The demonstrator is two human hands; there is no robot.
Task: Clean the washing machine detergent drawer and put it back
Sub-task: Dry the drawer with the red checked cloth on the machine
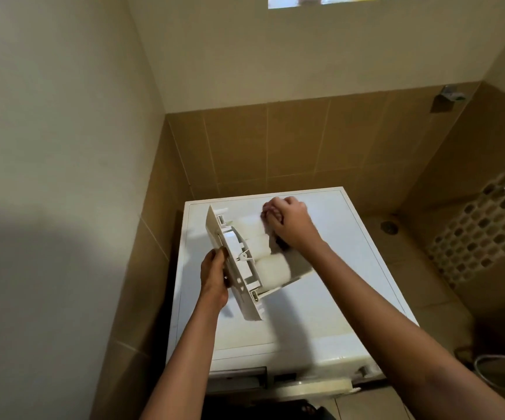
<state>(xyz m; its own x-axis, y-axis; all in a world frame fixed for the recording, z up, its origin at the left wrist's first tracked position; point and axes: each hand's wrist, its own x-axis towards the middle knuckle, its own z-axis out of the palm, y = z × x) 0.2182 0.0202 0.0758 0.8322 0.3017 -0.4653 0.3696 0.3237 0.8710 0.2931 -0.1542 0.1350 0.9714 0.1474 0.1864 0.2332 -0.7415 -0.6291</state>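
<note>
The white detergent drawer (254, 256) lies upside down on top of the white washing machine (336, 298), with its front panel turned to the left. My left hand (214, 275) grips that front panel at its left edge. At the drawer's far end my right hand (287, 221) is curled into a fist, pressing down. Something pale shows under its fingers, but I cannot tell what it is. The empty drawer slot (239, 377) shows dark at the machine's front, upper left.
The machine stands in a corner between a plain wall on the left and a brown tiled wall (305, 140) behind. To the right lie a tiled floor with a drain (389, 227), a mosaic wall and a hose (499, 368).
</note>
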